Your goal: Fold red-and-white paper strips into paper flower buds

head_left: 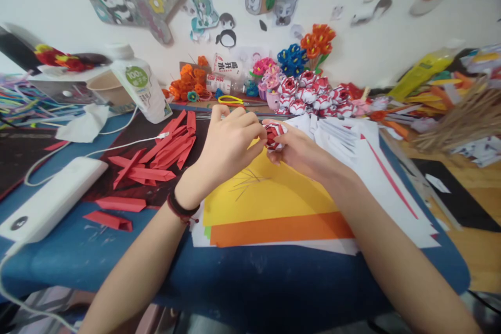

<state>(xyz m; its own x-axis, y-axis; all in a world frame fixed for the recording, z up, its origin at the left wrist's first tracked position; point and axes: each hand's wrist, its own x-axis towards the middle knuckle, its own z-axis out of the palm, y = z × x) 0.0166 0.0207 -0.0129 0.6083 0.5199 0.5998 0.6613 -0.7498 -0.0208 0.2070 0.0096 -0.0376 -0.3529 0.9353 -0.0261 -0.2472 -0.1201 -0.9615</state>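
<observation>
Head view: a red-and-white paper flower (275,135), compact and rounded, showed pointed, layered folds with white edging. It was held between the two hands, above a flat yellow sheet (282,193). The right hand (301,151) was clamped on it, thumb against the near face. The left hand (230,141) had its fingers bent at the flower's left side; whether they gripped it could not be determined. Thin, straight wires (247,181) lay crossed on the sheet. Creased red paper pieces (166,151), narrow and angular, were heaped at left.
</observation>
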